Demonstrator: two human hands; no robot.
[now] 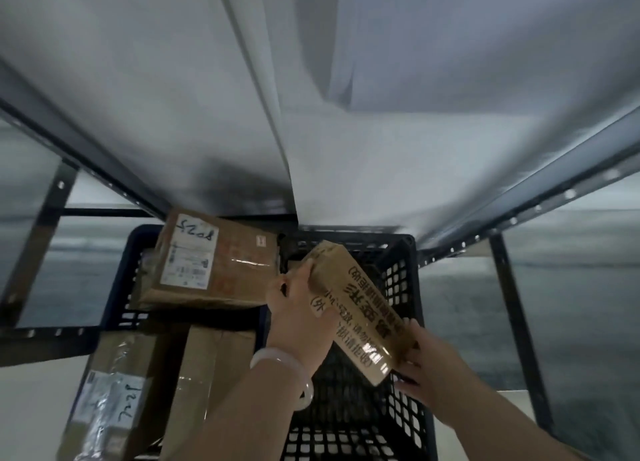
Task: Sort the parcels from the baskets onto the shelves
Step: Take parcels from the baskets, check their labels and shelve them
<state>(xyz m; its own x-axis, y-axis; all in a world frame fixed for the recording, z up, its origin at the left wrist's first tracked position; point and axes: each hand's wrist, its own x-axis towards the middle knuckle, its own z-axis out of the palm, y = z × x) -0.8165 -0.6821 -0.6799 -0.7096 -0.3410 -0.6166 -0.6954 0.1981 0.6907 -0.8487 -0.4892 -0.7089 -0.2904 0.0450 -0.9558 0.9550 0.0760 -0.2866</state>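
Note:
A long brown cardboard parcel (360,308) with dark printed characters hangs tilted above a dark blue lattice basket (405,280). My left hand (298,308) grips its upper left side, with a pale bangle on that wrist. My right hand (429,374) holds its lower end from the right. A larger brown parcel (211,263) with a white label and handwritten digits lies in the basket's left part. Two more taped parcels (114,391) lie at the lower left.
Dark metal shelf rails (540,197) and uprights (38,242) frame the basket on both sides. A broad white-grey shelf surface (311,80) fills the upper part of the view. Grey floor (581,305) shows at right.

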